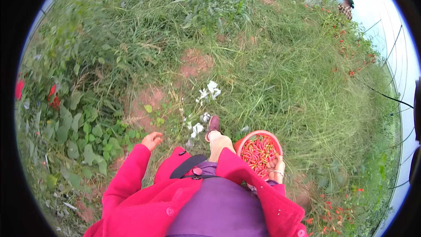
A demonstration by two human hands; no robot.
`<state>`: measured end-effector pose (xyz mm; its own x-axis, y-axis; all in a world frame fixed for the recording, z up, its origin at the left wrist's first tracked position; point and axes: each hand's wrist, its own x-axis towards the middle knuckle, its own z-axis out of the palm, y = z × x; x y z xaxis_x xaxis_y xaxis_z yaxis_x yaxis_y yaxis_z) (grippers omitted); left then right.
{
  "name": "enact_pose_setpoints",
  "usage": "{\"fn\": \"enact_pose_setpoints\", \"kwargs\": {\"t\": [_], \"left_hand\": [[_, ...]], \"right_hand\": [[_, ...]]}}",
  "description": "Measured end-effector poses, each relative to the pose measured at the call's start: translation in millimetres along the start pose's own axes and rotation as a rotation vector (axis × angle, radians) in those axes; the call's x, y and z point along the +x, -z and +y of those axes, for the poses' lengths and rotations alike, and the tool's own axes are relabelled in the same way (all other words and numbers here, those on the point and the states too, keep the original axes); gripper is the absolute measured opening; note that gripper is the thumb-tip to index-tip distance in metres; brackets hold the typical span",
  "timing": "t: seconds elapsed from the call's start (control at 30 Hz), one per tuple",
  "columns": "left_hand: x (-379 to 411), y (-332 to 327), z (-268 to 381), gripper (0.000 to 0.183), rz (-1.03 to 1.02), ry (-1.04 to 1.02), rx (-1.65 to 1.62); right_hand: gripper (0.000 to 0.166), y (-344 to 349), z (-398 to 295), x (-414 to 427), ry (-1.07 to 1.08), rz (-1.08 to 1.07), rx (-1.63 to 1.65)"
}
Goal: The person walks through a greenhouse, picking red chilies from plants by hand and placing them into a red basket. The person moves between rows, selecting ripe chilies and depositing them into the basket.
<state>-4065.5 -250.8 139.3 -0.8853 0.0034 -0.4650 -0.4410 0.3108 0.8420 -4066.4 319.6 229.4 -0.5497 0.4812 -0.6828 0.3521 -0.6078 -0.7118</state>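
At my right side hangs a red plastic bucket (pixel 237 145) filled with slim red chilli peppers (pixel 258 151), some with green stems. My right hand (pixel 277 170) grips its near right rim, the fingers reaching inside over the peppers and a bracelet at the wrist. My left hand (pixel 153 141) is held out to the left above the grass, empty, its fingers loosely bent. Beneath me one brown shoe (pixel 213 124) steps forward; the other foot is hidden.
Tall grass and weeds cover the ground, with bare soil (pixel 196 62) showing between. White scraps (pixel 210 91) lie ahead of my shoe. Chilli plants with red fruit (pixel 352 72) line the right side. Two people, one in a checked top (pixel 345 10), stand far ahead beside the greenhouse film (pixel 371 6).
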Motion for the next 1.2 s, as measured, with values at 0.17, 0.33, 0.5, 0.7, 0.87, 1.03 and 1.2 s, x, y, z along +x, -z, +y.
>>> {"fn": "enact_pose_setpoints", "kwargs": {"t": [0.17, 0.33, 0.5, 0.7, 0.87, 1.03, 1.2], "left_hand": [[158.2, -23.8, 61.3, 0.033, -0.151, 0.035, 0.102], [363.4, -81.6, 139.2, 0.028, -0.145, -0.233, 0.442], [469.1, -174.4, 328.4, 0.035, -0.411, -0.503, 0.386], [593.4, -206.0, 434.6, 0.034, -0.579, -0.694, 0.436], [710.3, -179.6, 467.4, 0.032, -0.292, -0.897, 0.28], [757.5, -82.9, 499.5, 0.035, -0.044, -0.801, 0.449], [781.3, -18.0, 490.2, 0.04, 0.179, -0.807, 0.574]], "right_hand": [[0.015, -82.1, 5.3, 107.9, -0.003, 0.037, -0.062], [0.008, -155.6, 2.1, 210.0, -0.063, 0.006, 0.03], [0.015, -207.7, -42.8, 231.1, 0.047, 0.197, 0.063], [0.02, -304.8, -95.5, 247.8, 0.068, 0.205, -0.021], [0.017, -347.5, -94.5, 320.7, 0.083, 0.244, 0.161], [0.019, -356.9, -104.9, 374.1, 0.004, 0.368, 0.23], [0.02, -389.6, -131.5, 418.4, 0.023, 0.471, 0.226]]}}
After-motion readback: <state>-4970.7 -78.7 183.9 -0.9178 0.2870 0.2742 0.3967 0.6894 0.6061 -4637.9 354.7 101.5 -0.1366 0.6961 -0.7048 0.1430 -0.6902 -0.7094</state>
